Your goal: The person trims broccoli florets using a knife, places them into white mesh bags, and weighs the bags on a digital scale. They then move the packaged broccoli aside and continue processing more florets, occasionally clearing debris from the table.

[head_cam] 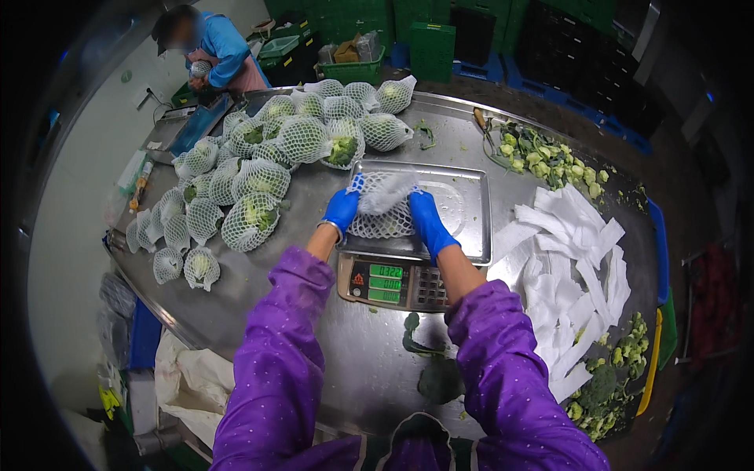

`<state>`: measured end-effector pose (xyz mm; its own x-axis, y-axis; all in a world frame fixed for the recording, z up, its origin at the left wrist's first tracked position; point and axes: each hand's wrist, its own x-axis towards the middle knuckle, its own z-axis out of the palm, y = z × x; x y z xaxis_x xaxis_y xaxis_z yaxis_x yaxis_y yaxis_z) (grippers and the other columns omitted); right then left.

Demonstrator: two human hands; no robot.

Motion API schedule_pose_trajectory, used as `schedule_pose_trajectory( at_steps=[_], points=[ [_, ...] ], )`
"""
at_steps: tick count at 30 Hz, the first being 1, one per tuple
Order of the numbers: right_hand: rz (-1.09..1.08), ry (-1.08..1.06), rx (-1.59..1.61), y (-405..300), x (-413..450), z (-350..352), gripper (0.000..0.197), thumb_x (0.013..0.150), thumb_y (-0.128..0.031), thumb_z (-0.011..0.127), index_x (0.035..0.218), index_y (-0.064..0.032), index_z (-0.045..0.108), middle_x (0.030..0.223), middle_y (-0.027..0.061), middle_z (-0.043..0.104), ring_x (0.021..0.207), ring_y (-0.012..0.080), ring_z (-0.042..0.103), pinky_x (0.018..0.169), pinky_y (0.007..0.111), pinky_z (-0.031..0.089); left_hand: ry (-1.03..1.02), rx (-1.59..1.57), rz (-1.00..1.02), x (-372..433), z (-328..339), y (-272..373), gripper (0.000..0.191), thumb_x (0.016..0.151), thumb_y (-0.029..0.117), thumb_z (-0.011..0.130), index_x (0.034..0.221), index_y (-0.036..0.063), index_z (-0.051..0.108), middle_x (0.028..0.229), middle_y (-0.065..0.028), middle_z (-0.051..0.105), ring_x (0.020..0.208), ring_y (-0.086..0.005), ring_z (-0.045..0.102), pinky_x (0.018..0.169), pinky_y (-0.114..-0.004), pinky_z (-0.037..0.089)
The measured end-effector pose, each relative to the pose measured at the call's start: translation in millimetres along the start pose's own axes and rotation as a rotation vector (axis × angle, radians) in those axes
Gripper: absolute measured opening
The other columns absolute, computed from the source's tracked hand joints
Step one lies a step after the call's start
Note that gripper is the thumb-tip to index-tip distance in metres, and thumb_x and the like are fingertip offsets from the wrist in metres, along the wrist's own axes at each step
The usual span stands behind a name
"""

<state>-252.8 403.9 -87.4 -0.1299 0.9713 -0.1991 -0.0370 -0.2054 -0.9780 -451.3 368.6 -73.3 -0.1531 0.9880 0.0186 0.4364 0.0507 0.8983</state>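
Note:
A white foam net sleeve point(383, 221) is spread over the metal weighing tray point(471, 235) of a digital scale point(347, 281). My left hand point(343, 207), in a blue glove, grips the sleeve's left side. On its right side, my right hand point(429, 221), also blue-gloved, holds the other edge. The sleeve's upper part is blurred, and I cannot tell what lies inside it. To the left, many net-wrapped broccoli heads point(259, 179) are heaped. Flat white foam sleeves point(565, 282) lie piled on the right.
Cut broccoli pieces point(545, 162) and a wooden-handled knife point(480, 119) lie at the back right of the steel table point(353, 353). More trimmings point(601, 388) sit front right. A broccoli leaf point(440, 380) lies near me. Across the table, a person point(227, 53) holds a wrapped head.

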Motion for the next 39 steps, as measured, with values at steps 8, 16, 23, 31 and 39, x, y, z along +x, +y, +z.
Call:
schedule_pose_trajectory(
  at_steps=[8, 16, 23, 31, 39],
  points=[
    [-0.326, -0.268, -0.408, -106.6, -156.9, -30.8, 0.031, 0.084, -0.024, 0.054, 0.095, 0.0038, 0.059, 0.075, 0.0156, 0.063, 0.070, 0.0159, 0.059, 0.066, 0.032, 0.046, -0.285, -0.398, 0.430, -140.7, -5.3, 67.4, 0.044, 0.095, 0.025, 0.029, 0.128, -0.0015, 0.040, 0.126, -0.0136, 0.049, 0.114, -0.0231, 0.048, 0.101, -0.037, 0.034],
    [0.237, -0.526, 0.324, -0.1, -229.4, -40.0, 0.037, 0.093, -0.023, 0.044, 0.124, -0.0025, 0.047, 0.117, 0.0061, 0.053, 0.102, 0.0145, 0.052, 0.086, 0.028, 0.044, -0.017, -1.295, -0.019, -227.9, 38.2, 8.0, 0.033, 0.088, 0.027, 0.041, 0.100, -0.0007, 0.055, 0.099, -0.0152, 0.061, 0.090, -0.0266, 0.059, 0.086, -0.038, 0.047],
    [0.421, -0.536, 0.658, 31.8, -297.9, -13.3, 0.042, 0.096, -0.021, 0.037, 0.132, 0.0009, 0.036, 0.125, 0.0085, 0.049, 0.111, 0.0176, 0.050, 0.094, 0.030, 0.041, -0.171, -1.458, -0.463, -290.8, -11.7, 9.4, 0.045, 0.086, 0.035, 0.041, 0.108, -0.0013, 0.057, 0.108, -0.0188, 0.059, 0.101, -0.0321, 0.056, 0.094, -0.042, 0.041],
    [0.346, -0.571, 0.530, 86.4, -332.1, 8.9, 0.030, 0.094, -0.021, 0.043, 0.112, 0.0013, 0.053, 0.103, 0.0067, 0.061, 0.090, 0.0143, 0.058, 0.082, 0.029, 0.046, -0.164, -0.617, -0.012, -380.0, 37.4, 15.4, 0.051, 0.090, 0.028, 0.041, 0.133, 0.0030, 0.034, 0.131, -0.0137, 0.043, 0.119, -0.0260, 0.043, 0.103, -0.038, 0.033],
    [-0.059, -0.050, 0.145, 36.9, -301.3, -9.1, 0.028, 0.091, -0.023, 0.051, 0.105, -0.0004, 0.060, 0.092, 0.0021, 0.061, 0.081, 0.0081, 0.054, 0.072, 0.024, 0.045, 0.003, -0.868, -0.050, -359.3, 9.7, 67.5, 0.084, 0.076, 0.019, 0.066, 0.141, 0.0049, 0.015, 0.131, -0.0113, 0.040, 0.119, -0.0211, 0.042, 0.101, -0.033, 0.035]
  ],
)
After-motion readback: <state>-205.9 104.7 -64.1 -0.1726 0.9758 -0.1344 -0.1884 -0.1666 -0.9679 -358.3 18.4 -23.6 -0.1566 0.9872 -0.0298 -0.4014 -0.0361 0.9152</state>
